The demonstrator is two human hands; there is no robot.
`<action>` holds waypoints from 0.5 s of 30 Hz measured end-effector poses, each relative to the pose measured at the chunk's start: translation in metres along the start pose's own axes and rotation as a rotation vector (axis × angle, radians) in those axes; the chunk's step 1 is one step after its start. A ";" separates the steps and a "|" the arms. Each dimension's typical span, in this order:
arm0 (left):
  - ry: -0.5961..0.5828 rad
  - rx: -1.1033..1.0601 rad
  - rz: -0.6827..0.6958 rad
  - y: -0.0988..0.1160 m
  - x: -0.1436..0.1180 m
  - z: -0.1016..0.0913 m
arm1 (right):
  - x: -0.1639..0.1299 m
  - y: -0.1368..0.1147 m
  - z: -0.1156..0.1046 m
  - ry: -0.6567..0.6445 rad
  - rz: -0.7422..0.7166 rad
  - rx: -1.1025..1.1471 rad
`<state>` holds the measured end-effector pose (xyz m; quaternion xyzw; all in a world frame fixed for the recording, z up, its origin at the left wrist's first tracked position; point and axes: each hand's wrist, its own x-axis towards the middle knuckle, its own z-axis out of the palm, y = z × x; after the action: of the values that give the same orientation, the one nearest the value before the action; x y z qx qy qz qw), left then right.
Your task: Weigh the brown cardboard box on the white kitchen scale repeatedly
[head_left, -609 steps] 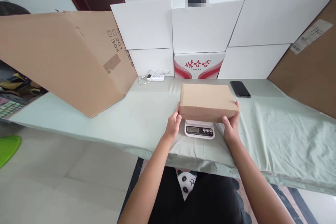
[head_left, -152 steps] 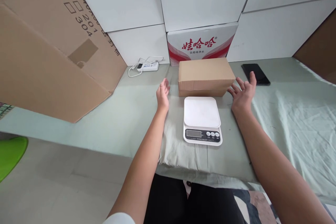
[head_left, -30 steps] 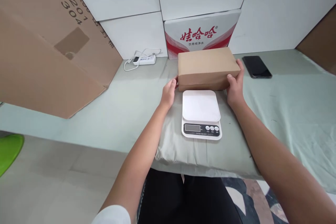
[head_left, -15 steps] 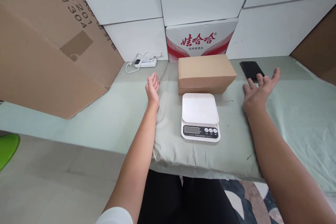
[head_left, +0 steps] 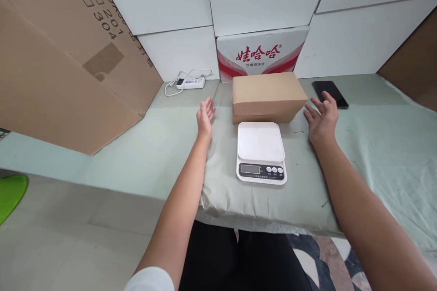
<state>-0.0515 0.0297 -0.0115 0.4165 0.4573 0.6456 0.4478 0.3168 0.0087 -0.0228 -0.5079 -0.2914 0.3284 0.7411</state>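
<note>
A white digital kitchen scale (head_left: 261, 143) lies on the cloth-covered table, its dark display and round buttons toward me. Right behind it stands a plain brown cardboard box (head_left: 266, 90). My left hand (head_left: 205, 116) is to the left of the box, apart from it, palm turned inward and fingers stretched out, with nothing held. On the other side, my right hand (head_left: 322, 120) is held just right of the box, fingers spread and holding nothing. Beyond the right hand, a black smartphone (head_left: 330, 94) lies flat on the cloth.
A white power strip (head_left: 190, 82) with a tangled cable lies at the back left. A large cardboard carton (head_left: 68, 68) leans over the table's left side. A white-and-red carton (head_left: 261, 50) stands at the back wall. The green table cloth (head_left: 164, 145) ends at the front edge.
Both hands have moved inward, toward the brown box. The right hand has shifted left, away from the smartphone; the left hand has shifted slightly right. The scale and box stay in place.
</note>
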 end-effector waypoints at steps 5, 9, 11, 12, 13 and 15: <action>-0.048 -0.002 0.003 -0.003 -0.003 0.002 | -0.004 0.004 0.006 -0.055 -0.004 0.010; -0.100 0.004 -0.002 -0.006 -0.005 0.007 | -0.004 0.007 0.010 -0.089 0.005 0.029; -0.149 0.002 -0.003 -0.009 -0.008 0.012 | -0.006 0.006 0.011 -0.113 0.004 0.028; -0.180 0.002 -0.006 -0.011 -0.010 0.015 | -0.007 0.005 0.012 -0.129 0.001 0.025; -0.216 0.008 -0.012 -0.013 -0.012 0.017 | -0.010 0.003 0.013 -0.154 -0.003 0.021; -0.308 0.040 -0.036 -0.016 -0.017 0.022 | -0.015 0.000 0.015 -0.241 0.001 0.004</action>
<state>-0.0234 0.0208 -0.0240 0.5112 0.4032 0.5570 0.5157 0.2960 0.0049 -0.0194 -0.4636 -0.3775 0.3881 0.7014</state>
